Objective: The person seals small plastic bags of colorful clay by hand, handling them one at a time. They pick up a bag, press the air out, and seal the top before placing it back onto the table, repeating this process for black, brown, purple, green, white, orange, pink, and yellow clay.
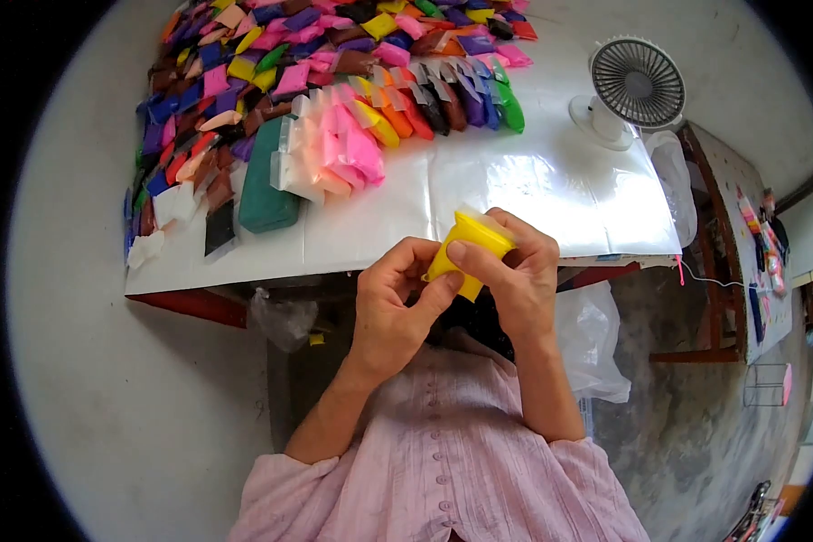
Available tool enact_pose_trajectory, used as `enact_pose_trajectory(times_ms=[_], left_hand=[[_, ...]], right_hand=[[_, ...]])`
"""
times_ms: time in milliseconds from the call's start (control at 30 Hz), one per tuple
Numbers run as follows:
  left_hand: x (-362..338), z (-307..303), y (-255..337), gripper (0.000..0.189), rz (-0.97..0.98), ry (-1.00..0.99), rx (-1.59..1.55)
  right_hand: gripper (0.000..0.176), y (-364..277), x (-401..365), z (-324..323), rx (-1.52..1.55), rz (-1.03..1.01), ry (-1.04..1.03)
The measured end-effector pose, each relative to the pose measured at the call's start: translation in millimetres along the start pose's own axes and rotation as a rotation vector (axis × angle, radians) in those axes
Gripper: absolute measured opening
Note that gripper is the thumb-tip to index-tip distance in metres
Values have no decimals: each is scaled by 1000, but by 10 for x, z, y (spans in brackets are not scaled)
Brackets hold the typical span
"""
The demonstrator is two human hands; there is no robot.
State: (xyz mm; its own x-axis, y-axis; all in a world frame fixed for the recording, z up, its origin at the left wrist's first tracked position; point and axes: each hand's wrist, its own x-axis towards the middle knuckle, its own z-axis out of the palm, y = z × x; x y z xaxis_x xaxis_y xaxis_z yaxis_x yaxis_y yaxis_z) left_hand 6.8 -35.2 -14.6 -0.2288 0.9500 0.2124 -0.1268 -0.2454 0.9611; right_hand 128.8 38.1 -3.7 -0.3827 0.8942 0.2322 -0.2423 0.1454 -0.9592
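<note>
A yellow packet (481, 237) with a clear edge is held between both hands, just in front of the table's near edge. My left hand (397, 303) pinches its left side with thumb and fingers. My right hand (519, 275) grips its right side, the thumb pressed on its face. Behind the hands, a row of packets in pink, yellow, orange, red, black, brown, purple, blue and green (508, 107) leans in line on the table. The dark green block (271, 176) lies at the left end of that row.
Many small coloured packets (289, 79) cover the far left of the silver-topped table (533, 194). A white fan (640, 83) stands at the right. White scraps (176, 206) lie at the left edge. Plastic bags (592, 339) hang below, and another table (736, 212) is further right.
</note>
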Motion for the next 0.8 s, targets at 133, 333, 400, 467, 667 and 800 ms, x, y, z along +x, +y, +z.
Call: enact_pose_trajectory(times_ms=[133,333,400,467,667,800], left_hand=[[-8,6,1,18,-26,-5,-67],[10,-81,-34,17,-74,122,-147],[14,-80,-44,17,-68,146,-175],[3,-52,-50,17,-73,139,-194],[8,-79,-64,16,-75,147,-175],[22,-82,-15,17,-54,127,-123]], right_hand=[[21,59,33,-16,-103,-65,-1],[23,21,-20,78,-38,55,4],[21,69,-29,69,-48,37,-10],[19,112,-49,79,-15,32,-15],[18,106,-54,82,-28,64,-49],[18,66,-60,105,-9,68,-49]])
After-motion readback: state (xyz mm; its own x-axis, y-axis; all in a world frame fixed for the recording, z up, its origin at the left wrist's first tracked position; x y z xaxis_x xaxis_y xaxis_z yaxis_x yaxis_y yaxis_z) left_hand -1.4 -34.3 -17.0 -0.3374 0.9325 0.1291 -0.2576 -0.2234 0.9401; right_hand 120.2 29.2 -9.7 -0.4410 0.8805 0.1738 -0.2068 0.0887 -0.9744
